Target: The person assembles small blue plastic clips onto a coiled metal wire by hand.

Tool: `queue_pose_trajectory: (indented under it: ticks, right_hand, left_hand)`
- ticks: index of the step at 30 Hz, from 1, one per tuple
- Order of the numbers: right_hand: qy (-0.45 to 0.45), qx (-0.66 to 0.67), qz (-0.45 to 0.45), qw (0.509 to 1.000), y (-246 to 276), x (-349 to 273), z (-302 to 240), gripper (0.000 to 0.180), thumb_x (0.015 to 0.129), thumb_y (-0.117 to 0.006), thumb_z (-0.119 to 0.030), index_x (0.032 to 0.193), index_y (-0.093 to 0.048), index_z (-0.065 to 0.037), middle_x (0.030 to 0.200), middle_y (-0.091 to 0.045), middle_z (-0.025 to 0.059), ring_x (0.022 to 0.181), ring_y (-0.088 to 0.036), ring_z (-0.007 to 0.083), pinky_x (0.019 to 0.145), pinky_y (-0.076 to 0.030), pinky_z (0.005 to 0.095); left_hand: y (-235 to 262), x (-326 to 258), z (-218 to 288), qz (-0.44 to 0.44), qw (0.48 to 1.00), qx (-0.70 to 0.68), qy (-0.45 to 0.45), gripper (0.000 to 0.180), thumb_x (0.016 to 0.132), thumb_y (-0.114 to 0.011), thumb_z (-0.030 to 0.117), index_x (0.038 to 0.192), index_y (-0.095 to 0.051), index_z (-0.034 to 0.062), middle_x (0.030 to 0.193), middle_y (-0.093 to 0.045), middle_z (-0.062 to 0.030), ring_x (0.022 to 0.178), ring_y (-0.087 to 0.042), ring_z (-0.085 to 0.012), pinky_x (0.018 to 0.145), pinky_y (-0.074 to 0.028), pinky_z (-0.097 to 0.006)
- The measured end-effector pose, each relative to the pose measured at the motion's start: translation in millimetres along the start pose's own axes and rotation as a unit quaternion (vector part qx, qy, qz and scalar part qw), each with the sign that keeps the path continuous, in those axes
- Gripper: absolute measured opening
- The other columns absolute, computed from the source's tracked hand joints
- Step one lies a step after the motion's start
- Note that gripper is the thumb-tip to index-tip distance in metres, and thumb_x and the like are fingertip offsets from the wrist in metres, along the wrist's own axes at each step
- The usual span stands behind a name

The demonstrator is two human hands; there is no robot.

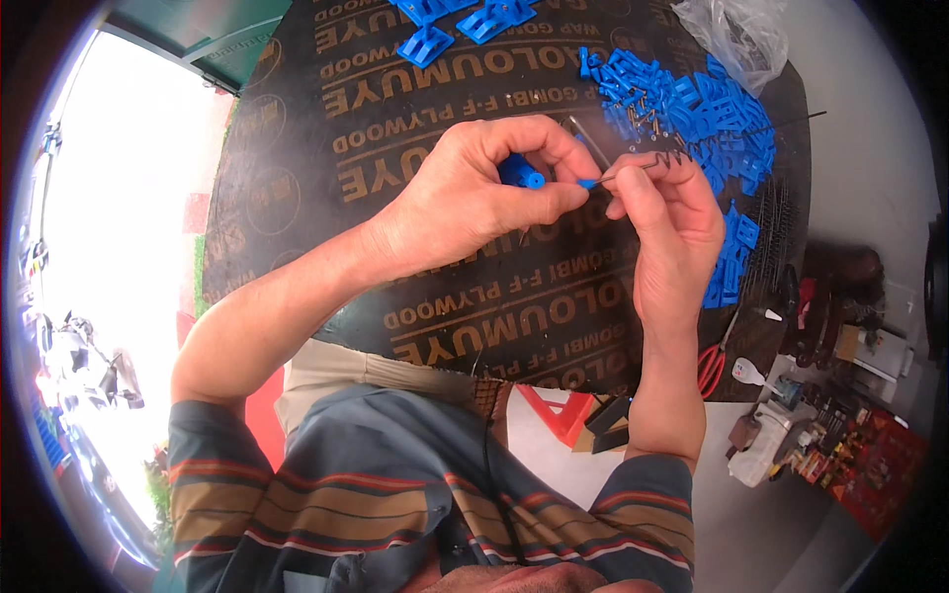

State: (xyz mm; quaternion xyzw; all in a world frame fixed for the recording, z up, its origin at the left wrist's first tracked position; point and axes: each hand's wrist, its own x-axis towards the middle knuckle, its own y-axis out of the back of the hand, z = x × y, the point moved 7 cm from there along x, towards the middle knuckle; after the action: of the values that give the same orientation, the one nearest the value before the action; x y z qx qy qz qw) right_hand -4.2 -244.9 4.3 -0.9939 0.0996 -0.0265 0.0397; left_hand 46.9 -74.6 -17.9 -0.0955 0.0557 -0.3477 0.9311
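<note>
My left hand (479, 188) is closed around a blue plastic part (520, 172). A rounded end of it shows inside the curled fingers, and a small blue tip sticks out between thumb and forefinger. Between the thumb and fingers of my right hand (664, 222) is a coiled wire spring (675, 156) with a long straight end reaching out to the right. The wire's near end meets the small blue tip; whether it sits inside cannot be made out. A thin metal rod (590, 140) slants just beyond the fingertips. Both hands are above the dark plywood tabletop (445, 128).
Right of my hands lies a heap of blue plastic pieces (736, 133), with dark wire springs (773, 232) beside it. Several larger blue parts (425, 45) are at the far edge. A clear plastic bag (741, 40) lies far right. Red-handled scissors (711, 370) rest near the front right edge.
</note>
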Motion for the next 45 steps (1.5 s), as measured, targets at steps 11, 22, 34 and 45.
queue_pose_trajectory:
  ticks: [11, 22, 34, 45]
  right_hand:
    - [0.017, -0.027, 0.01, 0.999, 0, -1, -3, 0.013, 0.099, -0.074, -0.007, 0.11, -0.069, -0.001, 0.101, -0.075, 0.0064, 0.093, -0.069, 0.0094, 0.078, -0.051, 0.0228]
    - [0.075, -0.108, 0.022, 0.991, 1, -2, -9, 0.013, 0.097, -0.076, -0.005, 0.108, -0.07, -0.001, 0.101, -0.074, 0.0054, 0.088, -0.068, 0.0095, 0.079, -0.053, 0.0242]
    - [0.139, -0.17, 0.007, 0.976, -3, -3, -12, 0.012, 0.095, -0.077, -0.002, 0.105, -0.071, 0.0, 0.101, -0.074, 0.0049, 0.088, -0.066, 0.0098, 0.081, -0.054, 0.0249]
    - [0.065, -0.13, -0.056, 0.988, -10, -1, -2, 0.007, 0.099, -0.069, -0.001, 0.106, -0.071, 0.001, 0.108, -0.067, 0.0034, 0.088, -0.06, 0.0075, 0.078, -0.049, 0.0225]
  left_hand:
    - [1, 0, 2, 0.006, 0.999, 0.034, -0.022, 0.016, 0.096, -0.075, 0.004, 0.112, -0.073, 0.003, 0.099, -0.071, 0.0017, 0.091, -0.063, -0.0046, 0.084, -0.053, -0.023]
    - [3, -1, -1, 0.017, 0.999, 0.031, -0.008, 0.017, 0.096, -0.075, 0.006, 0.112, -0.073, 0.0028, 0.095, -0.071, 0.002, 0.086, -0.064, -0.004, 0.079, -0.053, -0.022]
    - [4, -1, -7, 0.023, 0.999, 0.023, 0.021, 0.014, 0.097, -0.073, 0.007, 0.111, -0.074, 0.0027, 0.093, -0.07, 0.0028, 0.083, -0.061, -0.0028, 0.075, -0.051, -0.022]
    - [6, -1, 2, 0.014, 0.994, 0.099, -0.047, 0.013, 0.099, -0.073, 0.009, 0.109, -0.072, 0.0014, 0.102, -0.07, -0.0013, 0.09, -0.063, -0.0081, 0.081, -0.052, -0.026]
